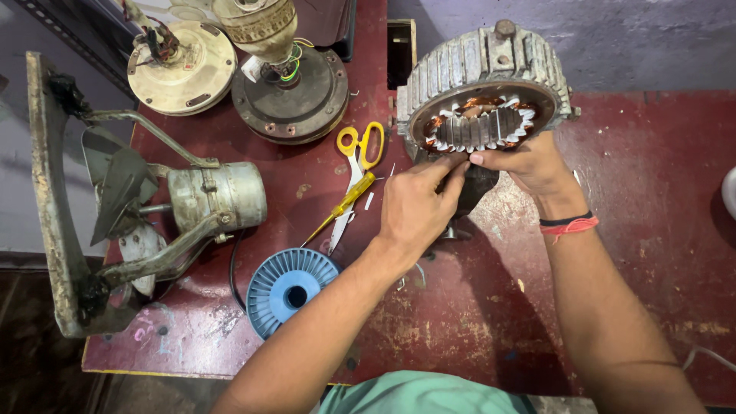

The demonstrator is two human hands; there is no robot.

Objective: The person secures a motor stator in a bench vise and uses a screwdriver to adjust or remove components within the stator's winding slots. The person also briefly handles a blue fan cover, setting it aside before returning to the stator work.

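Both hands are up at the motor stator [484, 84], which stands tilted at the far side of the red counter [652, 230]. The left hand [414, 207] pinches at its lower rim with fingertips together; the right hand [529, 162] grips the same rim beside it. Yellow-handled scissors [359, 153] and a yellow screwdriver [343, 203] lie just left, with a blue spool [287, 287] nearer.

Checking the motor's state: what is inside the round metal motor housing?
Inside the motor housing sit copper windings and white slot liners. Both hands, left hand and right hand, cover the lower rim.
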